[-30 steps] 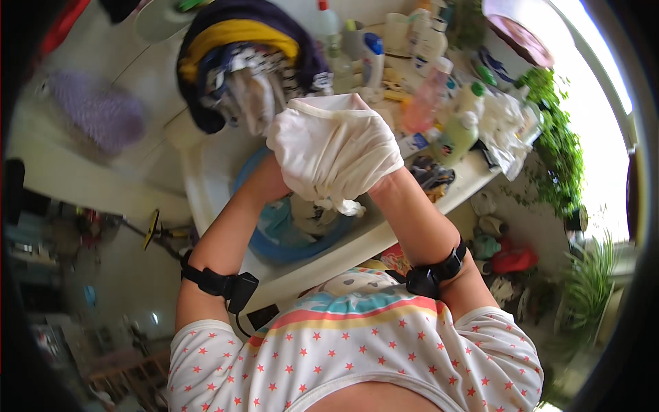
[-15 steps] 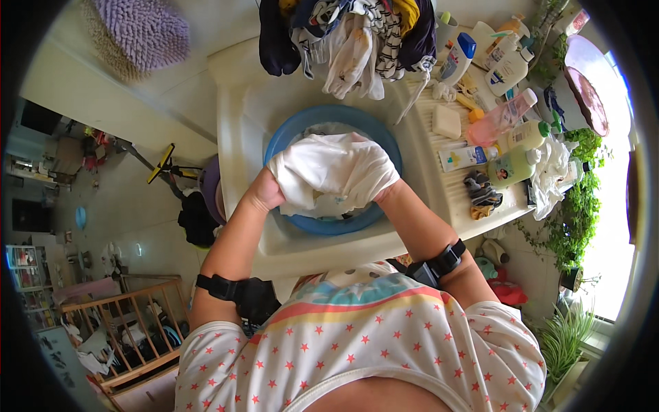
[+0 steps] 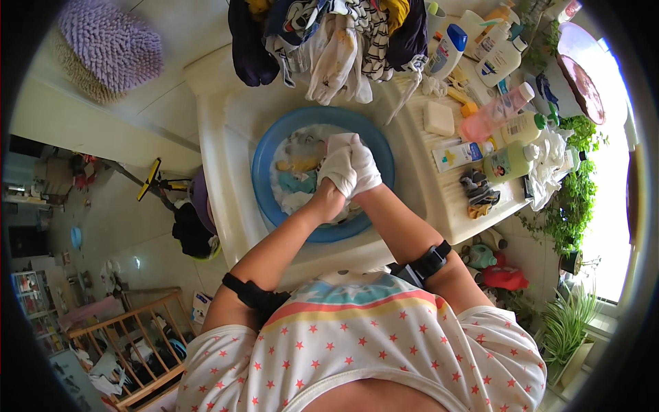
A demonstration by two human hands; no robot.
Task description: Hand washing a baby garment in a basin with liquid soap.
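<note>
Both of my hands are closed around a bunched white cloth (image 3: 350, 165) just above a round blue basin (image 3: 264, 161). My left hand (image 3: 329, 196) grips the cloth's near side and my right hand (image 3: 366, 184) grips its right side; the fabric covers most of the fingers. The basin stands in a white sink (image 3: 226, 117) and holds soapy water with several small garments (image 3: 295, 182) in it. Black bands sit on both forearms.
A pile of dark and striped clothes (image 3: 336, 34) hangs over the sink's far edge. A soap bar (image 3: 439, 118) and several bottles (image 3: 508, 103) stand on the counter to the right, with green plants (image 3: 576, 158) beyond. A purple mat (image 3: 110, 44) lies far left, a wooden crib (image 3: 123, 343) lower left.
The white cloth was held up and spread wide; now it is bunched small and lowered over the basin. Both hands have come down and closer together.
</note>
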